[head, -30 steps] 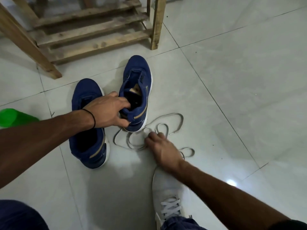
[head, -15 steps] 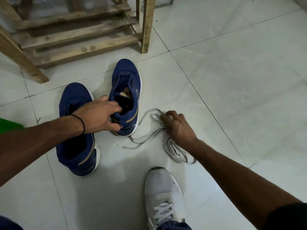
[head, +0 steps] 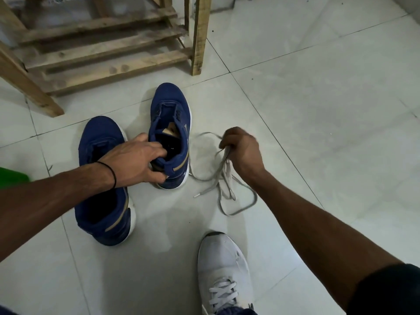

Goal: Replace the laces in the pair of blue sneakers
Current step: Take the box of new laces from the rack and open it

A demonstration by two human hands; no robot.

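Floor of pale glossy tiles [head: 318, 110], thin dark grout lines, dim light. Person looks down at own arms.

Two navy blue sneakers with white soles and tan side stripes stand on the tile left of centre, toes pointing away. Farther sneaker [head: 172, 105]: throat gaping, a tan patch visible inside. Left hand [head: 134, 162] grips its heel collar, fingertips curled down into the opening, thumb low on the outside of the heel. Cannot tell whether the heel is lifted off the tile. Nearer sneaker [head: 102, 137] sits just beside it to the left, partly under the left forearm, touched by neither hand.

Right of the farther sneaker, right hand [head: 241, 151] is held off the floor, fingers curled tight round a bunch of grey laces [head: 227, 185]. Strands hang from the fist to the tile; one loop arcs back toward the sneaker's sole, another trails nearer the camera. One white lace tip [head: 197, 195] lies on the floor near the sneaker's heel.

Black band [head: 112, 173] on the left wrist. Dark sleeve [head: 386, 289] on the right upper arm.

Bottom centre: a worn white sneaker [head: 222, 258], laced in white, toe toward the laces.

Behind the blue pair: a rough wooden slatted rack [head: 102, 53], its legs on the tile. Far left edge: a green object [head: 11, 178], cut off, not identifiable.
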